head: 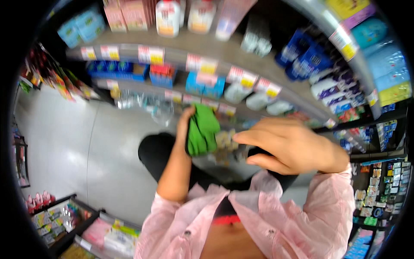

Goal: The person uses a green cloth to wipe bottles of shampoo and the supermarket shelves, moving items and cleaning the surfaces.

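A folded green cloth (203, 129) is in my left hand (185, 123), in front of the lower shelves. Its folds hang on the palm side, with a dark edge along the wrist, and they hide most of my fingers. My right hand (288, 145) is raised to the right of the cloth and apart from it, blurred by motion. Its thumb and forefinger are spread, and nothing shows between them. Both forearms come out of pink sleeves, above my bent knees in black trousers (158, 145).
A curved store shelf (200, 48) ahead carries white bottles (168, 19), pink boxes (136, 16) and blue packs (310, 61). Clear plastic items (145, 103) sit low. Grey floor (64, 139) stretches left. Display bins (61, 220) stand behind left, and stocked racks (378, 194) are at right.
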`<state>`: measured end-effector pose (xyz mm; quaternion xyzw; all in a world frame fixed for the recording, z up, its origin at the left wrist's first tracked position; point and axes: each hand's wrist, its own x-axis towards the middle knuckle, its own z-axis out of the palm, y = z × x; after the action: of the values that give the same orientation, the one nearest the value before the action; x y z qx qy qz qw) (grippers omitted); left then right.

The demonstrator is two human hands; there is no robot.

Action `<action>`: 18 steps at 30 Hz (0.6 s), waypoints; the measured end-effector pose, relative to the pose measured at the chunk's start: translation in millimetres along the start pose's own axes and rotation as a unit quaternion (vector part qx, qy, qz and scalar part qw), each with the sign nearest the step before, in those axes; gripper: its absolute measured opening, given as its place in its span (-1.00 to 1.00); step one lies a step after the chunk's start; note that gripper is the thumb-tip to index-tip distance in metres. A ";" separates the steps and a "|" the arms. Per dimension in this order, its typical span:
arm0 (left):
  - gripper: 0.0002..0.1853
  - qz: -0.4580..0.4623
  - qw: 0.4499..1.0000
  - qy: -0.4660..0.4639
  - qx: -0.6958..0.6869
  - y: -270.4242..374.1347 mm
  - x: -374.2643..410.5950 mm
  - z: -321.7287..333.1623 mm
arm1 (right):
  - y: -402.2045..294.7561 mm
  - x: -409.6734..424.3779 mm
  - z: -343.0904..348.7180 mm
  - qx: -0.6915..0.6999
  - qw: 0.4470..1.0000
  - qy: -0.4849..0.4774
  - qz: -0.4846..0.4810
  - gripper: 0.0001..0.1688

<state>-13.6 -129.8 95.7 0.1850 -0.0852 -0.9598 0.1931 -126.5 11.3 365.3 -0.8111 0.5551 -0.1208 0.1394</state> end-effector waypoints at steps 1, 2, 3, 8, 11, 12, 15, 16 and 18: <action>-0.53 0.021 1.000 -0.009 -0.010 4.2 1.7 2.7 | 33.1 -19.0 49.2 0.108 0.990 -0.060 0.063 -0.53; -0.53 0.054 0.998 0.039 -0.013 8.9 4.0 3.5 | 69.3 -31.8 87.4 0.171 0.957 -0.173 0.157 -0.48; -0.54 0.087 0.993 0.080 -0.009 11.7 8.5 3.2 | 108.8 -46.1 135.2 0.177 0.911 -0.233 0.290 -0.46; -0.57 0.119 0.986 0.121 0.000 15.3 13.7 -7.4 | 222.2 -120.7 341.9 0.099 0.876 -0.203 0.427 -0.26; -0.56 0.095 0.986 0.135 0.005 10.1 17.4 -7.3 | 232.0 -117.4 408.1 0.089 0.868 -0.152 0.465 -0.18; -0.56 0.088 0.987 0.137 0.002 9.5 17.0 -5.3 | 235.6 -109.6 421.2 0.074 0.870 -0.122 0.471 -0.16; -0.55 0.075 0.984 0.159 0.001 7.7 22.8 -1.8 | 240.4 -86.4 438.0 0.046 0.860 -0.070 0.504 -0.11; -0.54 0.070 0.984 0.164 0.000 6.7 25.2 -2.0 | 242.7 -80.3 439.9 0.040 0.854 -0.057 0.516 -0.09; -0.54 0.060 0.983 0.173 0.001 4.9 29.8 -4.6 | 247.2 -71.8 439.7 0.003 0.872 -0.129 0.473 -0.04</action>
<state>-35.7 -146.7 82.9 0.3433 -0.0620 -0.8998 0.2621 -212.0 33.7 -136.5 -0.4598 0.8488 0.0637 0.2531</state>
